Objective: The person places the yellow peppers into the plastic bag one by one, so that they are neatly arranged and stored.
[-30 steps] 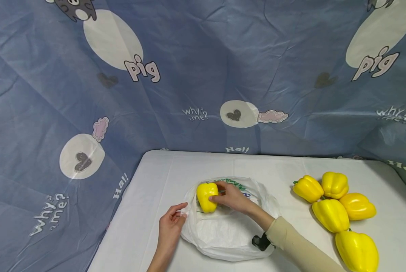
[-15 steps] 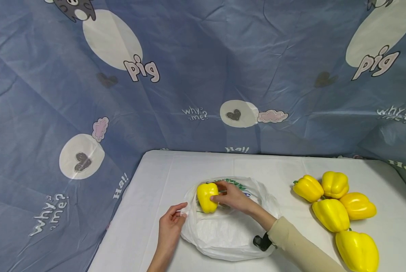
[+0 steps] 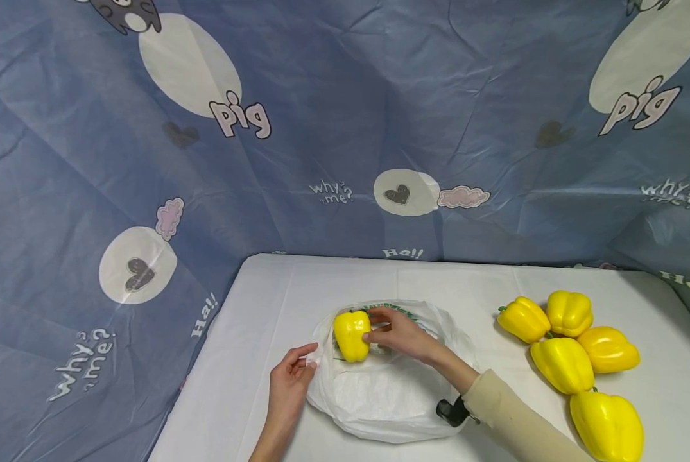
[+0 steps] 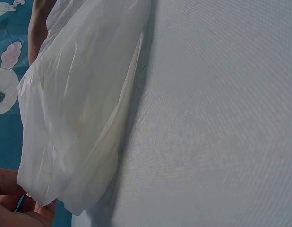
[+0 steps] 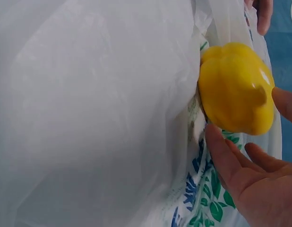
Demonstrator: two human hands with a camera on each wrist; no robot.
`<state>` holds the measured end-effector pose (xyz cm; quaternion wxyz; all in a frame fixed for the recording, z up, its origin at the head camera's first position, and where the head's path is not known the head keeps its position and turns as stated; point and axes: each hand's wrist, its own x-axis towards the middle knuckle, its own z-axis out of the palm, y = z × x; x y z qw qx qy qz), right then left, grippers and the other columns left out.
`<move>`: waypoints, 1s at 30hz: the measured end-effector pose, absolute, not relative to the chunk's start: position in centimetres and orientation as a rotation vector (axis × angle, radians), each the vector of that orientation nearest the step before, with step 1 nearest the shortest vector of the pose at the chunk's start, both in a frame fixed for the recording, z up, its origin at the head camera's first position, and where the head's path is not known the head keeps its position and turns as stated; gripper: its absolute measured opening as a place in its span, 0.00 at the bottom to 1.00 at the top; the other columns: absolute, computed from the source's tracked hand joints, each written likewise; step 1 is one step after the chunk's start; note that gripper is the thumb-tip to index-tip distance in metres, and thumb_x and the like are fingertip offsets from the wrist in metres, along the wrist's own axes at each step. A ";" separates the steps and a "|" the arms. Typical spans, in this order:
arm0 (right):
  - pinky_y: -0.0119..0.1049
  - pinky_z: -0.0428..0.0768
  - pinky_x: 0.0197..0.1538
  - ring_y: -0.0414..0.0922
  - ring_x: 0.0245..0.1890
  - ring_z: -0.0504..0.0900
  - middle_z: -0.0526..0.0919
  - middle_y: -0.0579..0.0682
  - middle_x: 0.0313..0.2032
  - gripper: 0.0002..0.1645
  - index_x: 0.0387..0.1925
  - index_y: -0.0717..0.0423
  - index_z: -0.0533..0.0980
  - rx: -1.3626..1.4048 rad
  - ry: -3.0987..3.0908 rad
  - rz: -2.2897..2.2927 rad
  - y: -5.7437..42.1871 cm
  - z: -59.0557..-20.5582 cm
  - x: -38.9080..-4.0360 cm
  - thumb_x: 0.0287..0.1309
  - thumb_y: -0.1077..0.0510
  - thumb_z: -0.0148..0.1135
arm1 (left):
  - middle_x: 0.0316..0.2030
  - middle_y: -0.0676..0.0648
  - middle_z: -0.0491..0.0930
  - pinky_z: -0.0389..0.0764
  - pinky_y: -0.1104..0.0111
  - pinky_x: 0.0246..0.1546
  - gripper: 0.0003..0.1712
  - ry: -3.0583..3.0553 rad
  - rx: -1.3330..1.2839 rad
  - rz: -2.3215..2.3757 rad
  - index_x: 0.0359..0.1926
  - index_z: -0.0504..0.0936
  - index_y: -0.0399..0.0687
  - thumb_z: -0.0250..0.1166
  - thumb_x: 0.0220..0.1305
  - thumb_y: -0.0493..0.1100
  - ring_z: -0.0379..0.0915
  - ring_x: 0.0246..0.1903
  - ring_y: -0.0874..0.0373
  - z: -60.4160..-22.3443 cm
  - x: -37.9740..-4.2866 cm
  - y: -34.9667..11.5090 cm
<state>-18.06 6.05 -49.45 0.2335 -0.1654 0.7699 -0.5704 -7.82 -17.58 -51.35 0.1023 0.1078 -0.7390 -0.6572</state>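
A white plastic bag [image 3: 391, 398] with green and blue print lies on the table, its mouth spread wide. Just inside its left part sits a yellow bell pepper [image 3: 352, 336], also plain in the right wrist view [image 5: 238, 90]. My left hand [image 3: 289, 385] pinches the bag's left rim between thumb and fingers; the left wrist view shows those fingers [image 4: 23, 198] at the bag's edge. Beside the pepper's right side is my right hand [image 3: 402, 335], its fingers spread and fairly straight. Its fingertips lie at the pepper's edge without gripping it; whether they touch is unclear.
Several more yellow bell peppers [image 3: 561, 366] lie grouped on the right of the white-covered table [image 3: 264, 301]. A black device [image 3: 452, 412] is at the right wrist, over the bag's rim. A blue printed cloth [image 3: 321, 128] hangs behind the table.
My right hand has loosened from the pepper and shifted slightly right, its thumb moving toward the pepper's edge. The pepper and my left hand stay practically in place.
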 end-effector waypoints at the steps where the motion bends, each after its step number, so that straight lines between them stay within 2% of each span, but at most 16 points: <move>1: 0.43 0.81 0.49 0.55 0.54 0.77 0.75 0.59 0.58 0.38 0.66 0.64 0.66 -0.453 2.114 -1.569 6.1 -49.3 -18.0 0.59 0.52 0.68 | 0.31 0.43 0.79 0.73 0.77 0.28 0.19 -2.186 0.317 -1.934 0.48 0.85 0.37 0.62 0.56 0.21 0.70 0.29 0.59 -51.3 -7.8 -17.6; 4: 0.43 0.81 0.49 0.54 0.54 0.77 0.75 0.59 0.59 0.38 0.66 0.64 0.67 -0.452 2.119 -1.576 6.5 -48.9 -18.0 0.59 0.53 0.69 | 0.32 0.44 0.79 0.73 0.77 0.28 0.19 -2.196 0.315 -1.922 0.48 0.85 0.37 0.62 0.56 0.21 0.70 0.29 0.59 -51.3 -7.9 -17.5; 11: 0.44 0.80 0.51 0.55 0.55 0.76 0.75 0.62 0.59 0.35 0.65 0.65 0.68 -0.473 2.142 -1.591 7.2 -48.3 -17.7 0.61 0.54 0.66 | 0.33 0.37 0.79 0.74 0.77 0.30 0.19 -2.183 0.305 -1.944 0.48 0.85 0.37 0.62 0.56 0.21 0.72 0.30 0.59 -51.2 -7.9 -17.5; 15: 0.44 0.79 0.51 0.56 0.55 0.76 0.75 0.63 0.59 0.33 0.64 0.65 0.68 -0.499 2.163 -1.593 7.7 -48.1 -17.4 0.62 0.55 0.64 | 0.34 0.38 0.79 0.73 0.77 0.29 0.19 -2.179 0.303 -1.931 0.47 0.85 0.37 0.62 0.56 0.21 0.71 0.29 0.59 -51.2 -7.9 -17.5; 22: 0.44 0.79 0.51 0.53 0.55 0.77 0.74 0.60 0.60 0.35 0.64 0.62 0.69 -0.491 2.191 -1.585 8.5 -47.7 -16.7 0.62 0.49 0.65 | 0.34 0.39 0.80 0.73 0.78 0.29 0.19 -2.184 0.290 -1.905 0.48 0.85 0.35 0.62 0.56 0.21 0.71 0.29 0.60 -51.2 -7.8 -17.5; 30: 0.45 0.79 0.52 0.53 0.56 0.76 0.74 0.60 0.60 0.31 0.64 0.62 0.69 -0.480 2.182 -1.645 9.1 -47.5 -15.6 0.64 0.53 0.65 | 0.35 0.38 0.80 0.73 0.78 0.29 0.19 -2.183 0.281 -1.890 0.48 0.84 0.34 0.62 0.56 0.21 0.71 0.29 0.60 -51.2 -7.7 -17.4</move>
